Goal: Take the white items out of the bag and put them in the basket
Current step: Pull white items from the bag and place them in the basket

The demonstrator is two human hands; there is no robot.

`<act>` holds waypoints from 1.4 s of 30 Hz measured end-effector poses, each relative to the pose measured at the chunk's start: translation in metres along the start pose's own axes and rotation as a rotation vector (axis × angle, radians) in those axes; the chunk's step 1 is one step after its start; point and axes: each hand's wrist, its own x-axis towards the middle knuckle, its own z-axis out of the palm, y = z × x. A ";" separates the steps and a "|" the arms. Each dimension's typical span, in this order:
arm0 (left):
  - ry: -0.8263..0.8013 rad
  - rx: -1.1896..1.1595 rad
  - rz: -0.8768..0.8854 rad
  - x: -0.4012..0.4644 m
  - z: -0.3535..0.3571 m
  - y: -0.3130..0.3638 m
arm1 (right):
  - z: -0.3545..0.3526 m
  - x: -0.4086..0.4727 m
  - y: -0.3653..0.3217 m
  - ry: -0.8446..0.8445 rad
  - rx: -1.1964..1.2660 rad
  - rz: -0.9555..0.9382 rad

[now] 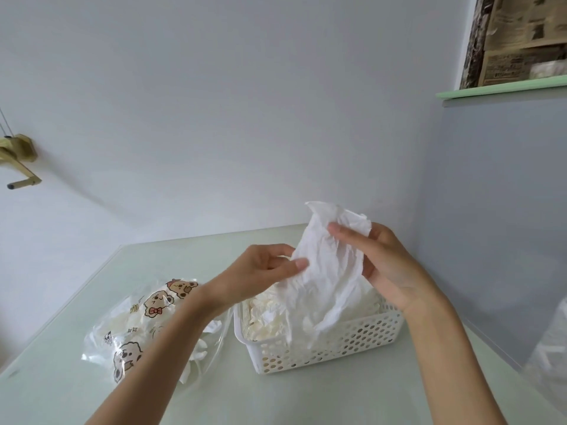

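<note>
Above the basket [325, 345], the left hand [264, 265] and right hand [380, 265] are both pinching a limp white sheet [325, 271], which is risking draping over the rim and slipping outside.

Head camera looks forward and down, close over the table [306, 400].

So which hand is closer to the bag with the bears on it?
Left. The left hand holds the white item just right of the bag; the right hand is farther right, above the basket.
</note>
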 end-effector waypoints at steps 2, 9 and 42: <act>0.114 -0.025 0.030 -0.004 -0.001 0.005 | -0.011 0.001 0.001 0.019 0.052 0.019; 0.206 0.085 0.105 -0.005 -0.009 0.028 | -0.030 -0.002 -0.006 -0.202 -0.158 0.250; 0.998 0.200 0.351 -0.008 -0.014 0.008 | 0.069 0.018 -0.002 0.360 -0.394 -0.582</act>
